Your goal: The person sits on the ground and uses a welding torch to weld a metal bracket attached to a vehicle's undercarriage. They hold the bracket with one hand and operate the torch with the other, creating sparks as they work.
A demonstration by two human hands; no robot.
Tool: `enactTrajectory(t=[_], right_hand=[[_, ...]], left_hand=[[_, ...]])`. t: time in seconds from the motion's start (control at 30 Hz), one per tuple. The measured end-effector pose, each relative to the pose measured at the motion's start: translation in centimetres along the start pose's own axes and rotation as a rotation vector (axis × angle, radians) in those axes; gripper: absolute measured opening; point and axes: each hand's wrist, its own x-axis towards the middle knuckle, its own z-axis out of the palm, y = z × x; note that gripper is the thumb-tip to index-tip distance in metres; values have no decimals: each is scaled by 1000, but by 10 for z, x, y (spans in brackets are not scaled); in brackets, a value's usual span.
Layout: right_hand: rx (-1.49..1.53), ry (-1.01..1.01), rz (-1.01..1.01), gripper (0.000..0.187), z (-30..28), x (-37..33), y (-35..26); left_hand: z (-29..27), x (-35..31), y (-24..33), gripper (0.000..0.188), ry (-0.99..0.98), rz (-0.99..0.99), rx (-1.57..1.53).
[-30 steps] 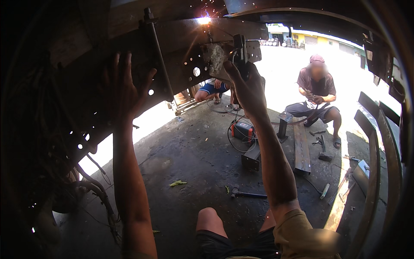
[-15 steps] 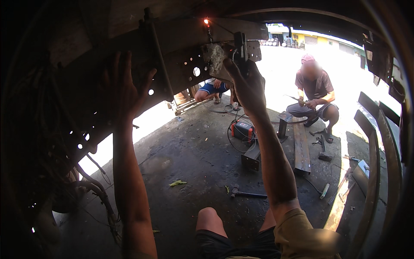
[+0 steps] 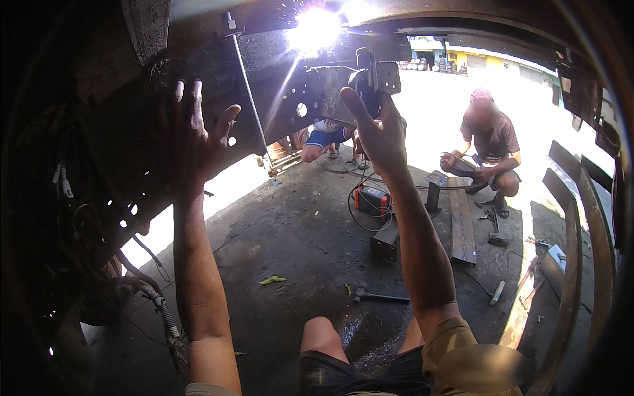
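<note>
My right hand (image 3: 380,135) is closed around a dark welding electrode holder (image 3: 365,66), raised in front of me. A brilliant welding arc (image 3: 318,28) burns up and to the left of the holder, its glare hiding the rod's tip. Below the arc, a rough metal plate (image 3: 327,92) sits against a long dark steel beam (image 3: 267,76) pierced with holes. My left hand (image 3: 201,142) is raised with fingers spread in front of the beam, left of an upright threaded rod (image 3: 246,82). Whether its palm touches the beam cannot be made out.
A crouching person (image 3: 489,132) holds a dark flat piece at the right; another person in blue shorts (image 3: 323,137) is partly hidden behind the beam. A red-and-black welding machine (image 3: 372,201), steel channel (image 3: 462,228) and hammer (image 3: 380,297) are on the floor. Cables (image 3: 158,307) hang left.
The small red glow has become a bright arc with sparks, lighting my arms and the beam. My hands barely move. The crouching person now holds a dark flat piece.
</note>
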Motion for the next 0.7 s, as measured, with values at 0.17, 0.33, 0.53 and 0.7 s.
enactTrajectory(t=[0.17, 0.33, 0.53, 0.7], right_hand=[[25, -44, 49, 68, -1, 0, -1], [22, -51, 84, 68, -1, 0, -6], [22, -50, 66, 71, 0, 2, -3], [-13, -48, 93, 70, 0, 3, -1]], left_hand=[[4, 0, -2, 85, 42, 16, 3], [7, -2, -3, 91, -45, -35, -48], [10, -2, -6, 94, -89, -50, -78], [6, -2, -1, 89, -60, -56, -56]])
